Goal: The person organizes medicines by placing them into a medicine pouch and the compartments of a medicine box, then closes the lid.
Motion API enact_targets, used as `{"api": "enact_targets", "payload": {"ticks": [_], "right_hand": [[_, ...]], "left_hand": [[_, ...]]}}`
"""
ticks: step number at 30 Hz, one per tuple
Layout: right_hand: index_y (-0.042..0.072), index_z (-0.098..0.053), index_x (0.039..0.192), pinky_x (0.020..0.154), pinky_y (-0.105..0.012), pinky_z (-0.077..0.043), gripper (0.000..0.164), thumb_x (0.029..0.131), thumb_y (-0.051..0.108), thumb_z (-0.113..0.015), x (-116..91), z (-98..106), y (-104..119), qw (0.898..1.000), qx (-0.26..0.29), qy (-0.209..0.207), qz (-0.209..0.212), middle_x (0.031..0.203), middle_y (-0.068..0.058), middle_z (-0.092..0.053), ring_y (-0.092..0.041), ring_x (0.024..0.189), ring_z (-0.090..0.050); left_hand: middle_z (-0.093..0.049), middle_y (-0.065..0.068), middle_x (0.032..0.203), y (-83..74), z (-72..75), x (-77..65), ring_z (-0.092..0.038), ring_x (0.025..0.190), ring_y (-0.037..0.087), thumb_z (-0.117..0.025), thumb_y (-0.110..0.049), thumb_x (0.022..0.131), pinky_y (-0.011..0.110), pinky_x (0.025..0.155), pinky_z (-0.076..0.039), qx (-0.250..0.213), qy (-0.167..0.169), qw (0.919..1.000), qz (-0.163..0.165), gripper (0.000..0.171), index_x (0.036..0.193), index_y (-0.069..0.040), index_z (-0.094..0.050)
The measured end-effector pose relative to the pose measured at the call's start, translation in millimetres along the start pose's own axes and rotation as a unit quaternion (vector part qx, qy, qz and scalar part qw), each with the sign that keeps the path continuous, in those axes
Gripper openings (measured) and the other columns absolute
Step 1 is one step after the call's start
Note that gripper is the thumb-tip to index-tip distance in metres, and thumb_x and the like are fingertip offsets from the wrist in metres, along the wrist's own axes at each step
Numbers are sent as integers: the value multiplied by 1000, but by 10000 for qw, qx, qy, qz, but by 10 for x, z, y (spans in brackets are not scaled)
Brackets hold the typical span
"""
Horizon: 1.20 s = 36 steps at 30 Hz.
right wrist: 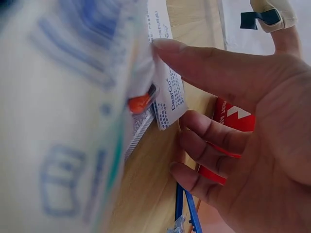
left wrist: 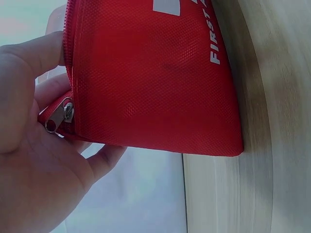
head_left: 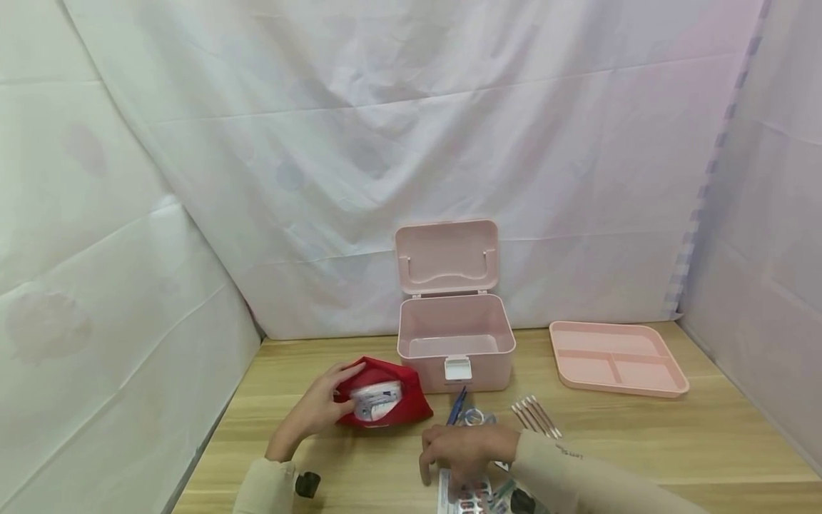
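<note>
In the head view, my left hand (head_left: 321, 401) grips the near-left edge of a red first aid pouch (head_left: 411, 407). White packets (head_left: 377, 401) show inside its unzipped mouth. The left wrist view has the thumb and fingers at the zipper, beside the metal zip pull (left wrist: 58, 116). My right hand (head_left: 464, 448) hovers low over a blister pack (head_left: 474, 498). In the right wrist view, its thumb and fingers stand apart around the edge of a white printed packet (right wrist: 170, 97). A blurred white package (right wrist: 63, 121) fills the left of that view.
Behind the hands stands an open pink box (head_left: 456, 332) with its lid raised. A pink divided tray (head_left: 616, 357) lies to the right. Cotton swabs (head_left: 536, 416), blue tweezers (head_left: 457, 406) and a clear tape roll (head_left: 474, 416) lie near the right hand. White cloth (head_left: 321, 143) surrounds the table.
</note>
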State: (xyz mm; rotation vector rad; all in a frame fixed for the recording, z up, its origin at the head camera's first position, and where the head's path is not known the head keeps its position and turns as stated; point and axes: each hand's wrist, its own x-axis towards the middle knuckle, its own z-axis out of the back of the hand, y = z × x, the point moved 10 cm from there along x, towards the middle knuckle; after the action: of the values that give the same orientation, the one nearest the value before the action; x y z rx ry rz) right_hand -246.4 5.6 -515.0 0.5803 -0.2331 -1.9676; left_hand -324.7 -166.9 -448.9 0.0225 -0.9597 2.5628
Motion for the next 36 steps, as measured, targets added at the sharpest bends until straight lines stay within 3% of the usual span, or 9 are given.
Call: {"api": "enact_targets", "payload": {"ticks": [7,15,24,32,36], "right_hand": [[32,-72,100,79,-14,-41,26,78,24,-83,8,-54,-36,9998,120,135,-108,101,17,-48,3,91,-44],[30,-70,97,80,-13,-40,25,77,23,-84,-2,-59,-33,9996,-233,142,64,98,16,-49,3,91,-44],[25,-63,86,72,-12,-38,26,73,18,-84,-13,-15,-65,9993,-205,-292,85,87,16,-50,4,84,-44],[24,-65,97,74,-17,-44,25,79,13,-78,-17,58,-243,9975,319,-585,-254,86,18,-55,3,81,-49],[22,-70,93,70,-17,-45,15,82,14,-76,-27,115,-319,9959,401,-746,-308,82,18,-55,3,75,-49]], "left_hand": [[-52,10,139,-17,-19,-1,-52,122,31,-73,2,83,52,99,-48,-18,33,10000,1,67,144,-16,-53],[-52,9,138,-33,-23,15,-52,121,30,-73,4,82,50,98,-49,-50,26,9999,-119,68,145,-15,-52],[-53,9,137,-18,-40,11,-52,121,29,-73,5,82,49,98,-49,-83,35,9999,-90,69,145,-14,-52],[-53,10,138,-43,-24,11,-53,121,28,-72,6,81,49,98,-49,-34,-4,9999,-116,69,145,-11,-52],[-53,10,138,-38,-25,10,-53,121,29,-73,6,81,48,98,-49,0,-9,10000,-95,69,144,-11,-53]]}}
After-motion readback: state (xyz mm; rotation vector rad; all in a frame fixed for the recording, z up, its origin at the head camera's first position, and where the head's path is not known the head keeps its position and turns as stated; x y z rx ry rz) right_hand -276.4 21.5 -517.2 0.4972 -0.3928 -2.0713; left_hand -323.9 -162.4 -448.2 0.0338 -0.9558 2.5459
